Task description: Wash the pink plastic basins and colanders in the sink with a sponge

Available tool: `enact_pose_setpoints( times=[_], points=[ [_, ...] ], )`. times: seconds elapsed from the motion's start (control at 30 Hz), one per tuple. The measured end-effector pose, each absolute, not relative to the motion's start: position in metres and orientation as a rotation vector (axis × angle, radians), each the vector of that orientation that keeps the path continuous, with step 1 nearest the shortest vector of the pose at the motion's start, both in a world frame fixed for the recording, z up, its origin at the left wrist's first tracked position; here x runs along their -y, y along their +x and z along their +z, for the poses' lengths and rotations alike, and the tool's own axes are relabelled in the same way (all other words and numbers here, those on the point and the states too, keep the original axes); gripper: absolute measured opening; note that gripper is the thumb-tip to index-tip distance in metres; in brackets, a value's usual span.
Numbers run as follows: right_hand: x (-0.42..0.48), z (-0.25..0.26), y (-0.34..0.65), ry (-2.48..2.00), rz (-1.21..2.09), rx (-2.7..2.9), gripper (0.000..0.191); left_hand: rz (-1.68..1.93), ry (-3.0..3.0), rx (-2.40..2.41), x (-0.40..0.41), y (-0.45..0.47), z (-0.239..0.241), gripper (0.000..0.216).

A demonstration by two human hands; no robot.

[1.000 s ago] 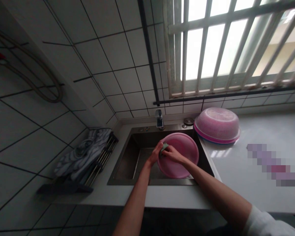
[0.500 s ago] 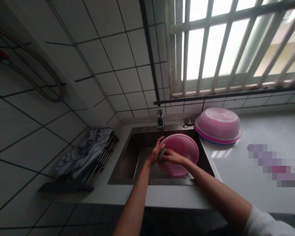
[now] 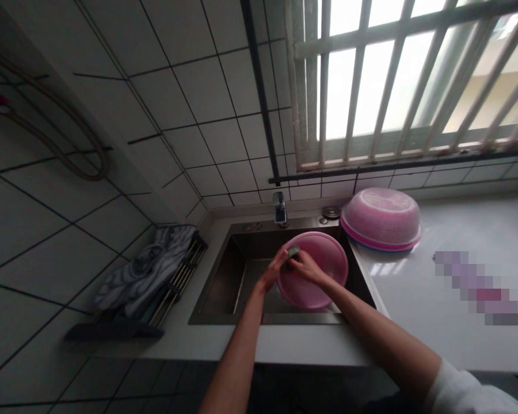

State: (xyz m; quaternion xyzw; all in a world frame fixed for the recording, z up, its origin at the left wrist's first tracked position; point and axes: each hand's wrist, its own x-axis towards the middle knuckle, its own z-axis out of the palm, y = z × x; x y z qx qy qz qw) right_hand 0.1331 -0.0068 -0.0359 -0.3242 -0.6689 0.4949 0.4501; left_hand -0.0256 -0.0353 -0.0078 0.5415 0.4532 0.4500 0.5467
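Observation:
A round pink plastic basin [image 3: 328, 253] is tilted in the right part of the steel sink [image 3: 220, 276]. My left hand [image 3: 273, 270] is closed at the basin's left rim; most of its fingers are hidden behind the rim and the other hand. Over the basin's left side, my right hand [image 3: 304, 267] pinches a small grey-green scouring pad [image 3: 293, 251]. The pad shows between the two hands, near the rim.
Behind the sink stands a chrome faucet [image 3: 279, 208], with a drain strainer [image 3: 331, 212] to its right. An upturned pink colander [image 3: 382, 218] sits on the counter at right. A striped cloth [image 3: 149, 259] lies over a rack at left. A blurred-out item [image 3: 475, 284] lies far right.
The pad has shifted up and slightly right along the rim, with my right hand. My left fingers, stretched upward before, are now drawn in. The view has shifted slightly.

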Motion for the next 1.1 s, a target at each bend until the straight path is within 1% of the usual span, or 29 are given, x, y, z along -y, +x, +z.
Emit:
enact_pose_setpoints(
  times=[0.1, 0.23, 0.3, 0.47, 0.67, 0.83, 0.9, 1.03, 1.1],
  points=[
    [0.001, -0.036, 0.138, -0.924, 1.15, 1.509, 0.023, 1.05, 1.26, -1.057, 0.035, -0.024, -0.008, 0.073],
    [0.009, -0.036, 0.133, -0.668, 1.322, 1.761, 0.021, 1.074, 1.303, -1.063, 0.035, -0.026, -0.009, 0.074],
    [0.011, -0.035, 0.132, -0.631, 1.319, 1.834, 0.019, 1.059, 1.34, -1.052, 0.034, -0.027, -0.008, 0.073],
    [0.002, -0.035, 0.14, -0.934, 1.095, 1.602, 0.02, 1.046, 1.372, -0.996, 0.034, -0.024, -0.005, 0.072],
    [0.007, -0.039, 0.135, -0.713, 1.222, 1.852, 0.014, 1.048, 1.392, -1.023, 0.035, -0.024, -0.004, 0.074],
    [0.002, -0.038, 0.139, -0.911, 1.135, 1.538, 0.021, 1.065, 1.342, -1.04, 0.035, -0.024, -0.005, 0.074],
    [0.003, -0.037, 0.137, -0.867, 1.183, 1.549, 0.022, 1.075, 1.301, -1.05, 0.036, -0.024, -0.005, 0.075],
    [0.01, -0.036, 0.13, -0.592, 1.387, 1.737, 0.018, 1.101, 1.235, -1.039, 0.038, -0.024, -0.003, 0.078],
    [0.008, -0.035, 0.132, -0.639, 1.377, 1.684, 0.018, 1.1, 1.204, -1.049, 0.038, -0.022, -0.001, 0.078]
  ],
)
